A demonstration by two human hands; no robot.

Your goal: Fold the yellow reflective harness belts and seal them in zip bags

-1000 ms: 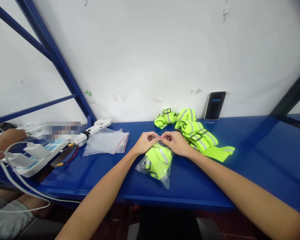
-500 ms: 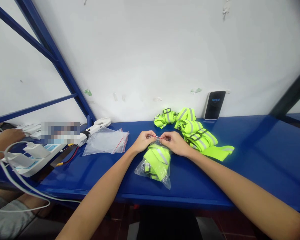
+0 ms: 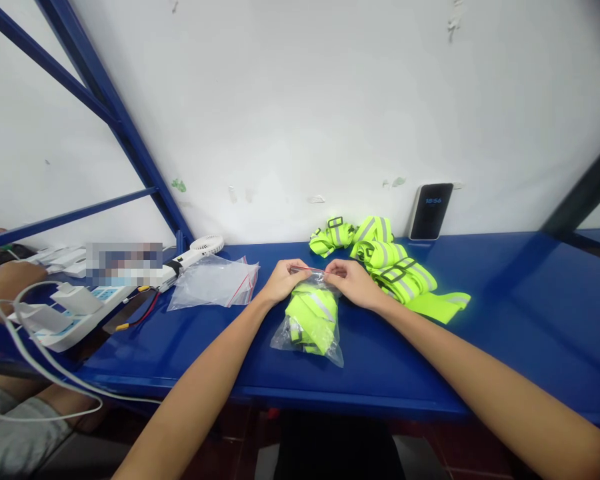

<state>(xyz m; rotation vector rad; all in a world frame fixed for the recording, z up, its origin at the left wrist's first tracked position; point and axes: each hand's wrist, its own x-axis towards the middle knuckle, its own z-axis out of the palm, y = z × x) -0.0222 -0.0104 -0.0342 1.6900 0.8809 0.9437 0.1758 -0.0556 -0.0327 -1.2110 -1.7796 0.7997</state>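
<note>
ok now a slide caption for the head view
Left hand and right hand pinch the top of a clear zip bag holding reflective yellow strapping.

The bag is partly hidden by the fingers; well to their left, an object is blurred and a co-worker's arm cropped.

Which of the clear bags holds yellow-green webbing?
The filled bag held at its top by the left hand and right hand; the flat bags near the fan show none.
</note>
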